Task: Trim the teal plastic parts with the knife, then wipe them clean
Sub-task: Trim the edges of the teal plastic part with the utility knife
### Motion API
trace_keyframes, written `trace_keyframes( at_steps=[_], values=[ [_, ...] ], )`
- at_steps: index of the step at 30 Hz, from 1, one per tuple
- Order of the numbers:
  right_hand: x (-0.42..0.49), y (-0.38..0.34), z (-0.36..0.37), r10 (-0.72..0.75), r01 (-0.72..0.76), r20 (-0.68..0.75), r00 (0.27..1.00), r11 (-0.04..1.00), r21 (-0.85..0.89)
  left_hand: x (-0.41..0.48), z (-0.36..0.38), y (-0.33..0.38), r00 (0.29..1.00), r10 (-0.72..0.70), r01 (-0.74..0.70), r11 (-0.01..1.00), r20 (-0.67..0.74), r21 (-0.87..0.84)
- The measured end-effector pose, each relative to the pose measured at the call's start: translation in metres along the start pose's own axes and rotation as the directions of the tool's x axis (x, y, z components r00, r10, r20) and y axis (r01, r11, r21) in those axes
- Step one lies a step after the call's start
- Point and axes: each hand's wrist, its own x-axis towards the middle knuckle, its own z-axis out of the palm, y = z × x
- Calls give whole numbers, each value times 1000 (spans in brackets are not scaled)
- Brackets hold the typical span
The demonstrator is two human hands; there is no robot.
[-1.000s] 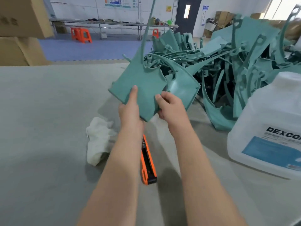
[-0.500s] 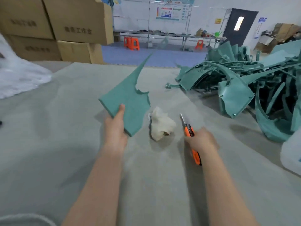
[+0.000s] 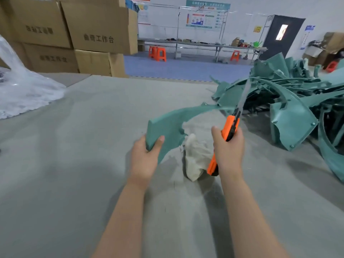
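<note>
My left hand (image 3: 147,155) holds the near corner of a teal part (image 3: 167,123). My thumb is on top and my other fingers are tucked under, where I can't see them. My right hand (image 3: 229,149) is curled tight round the orange knife (image 3: 229,125), with the blade pointing up and away. The part's long thin arm curves from my left hand out to the right, toward the blade, so my knife hand is nearer that end. The blade is blurry, and I can't tell if it touches the tip. A white rag (image 3: 195,157) lies on the table (image 3: 74,164) between my hands. The big pile of teal parts (image 3: 288,108) sits far right.
</note>
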Motion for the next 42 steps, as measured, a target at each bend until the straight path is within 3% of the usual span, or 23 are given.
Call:
trace_keyframes(
  at_steps=[3,5,7,10,12,14,16,18,19,20,21,22,23,25,28,30,32,34,37,39,42],
  values=[
    [4,-3,-6,-211,203,-66,975,973,-110,2,-14,19,982,137,-158,972,127,173],
    [8,-8,-13,-291,290,21,956,938,-191,2,-20,32,972,171,-207,949,161,239],
    [10,-12,-19,-278,322,187,942,903,-282,0,-21,44,966,219,-251,918,136,307],
    [11,-22,-24,-181,342,374,910,837,-428,-7,-17,58,944,331,-297,833,9,466],
    [11,-30,-25,-112,319,410,905,817,-481,-6,-15,62,845,515,-357,745,-145,564],
    [10,-35,-26,-66,261,400,914,851,-456,-4,-12,60,730,599,-325,728,-329,603],
    [7,-40,-28,9,133,394,919,934,-332,-1,-8,54,750,475,-222,837,-461,500],
    [4,-41,-26,112,-49,432,895,987,-153,-5,0,47,896,103,-26,983,-431,182],
    [2,-40,-23,149,-123,452,879,989,-86,-8,6,46,950,-133,117,990,-283,-74],
    [0,-37,-18,171,-167,464,869,985,-50,-12,15,45,953,-300,270,910,-49,-315],
    [-3,-34,-11,186,-191,467,864,981,-37,-17,25,45,914,-365,406,800,179,-442],
    [-7,-30,-4,201,-210,471,859,977,-34,-22,34,45,879,-354,470,751,319,-464],
    [-11,-25,3,220,-242,483,848,970,-18,-24,42,41,870,-336,481,741,362,-468],
    [-20,-15,14,278,-365,554,785,930,51,-23,52,34,869,-360,494,677,340,-545],
    [-28,-2,21,330,-497,667,668,865,71,-13,46,22,782,-426,623,490,456,-610],
    [-30,3,23,312,-508,726,613,859,60,-8,41,16,730,-452,683,459,512,-569],
    [-26,5,21,278,-403,752,598,915,-18,-7,39,13,719,-482,694,446,501,-565],
    [-17,8,16,233,-240,675,700,967,-85,-4,33,10,746,-522,646,420,412,-638],
    [0,14,7,198,-193,419,886,980,-55,-2,20,8,746,-574,608,382,337,-696],
    [2,21,6,151,-137,343,927,988,-64,-2,17,8,742,-566,617,368,359,-695],
    [-5,33,15,-36,113,304,952,964,-240,-7,18,11,741,-535,634,356,406,-687]
  ],
)
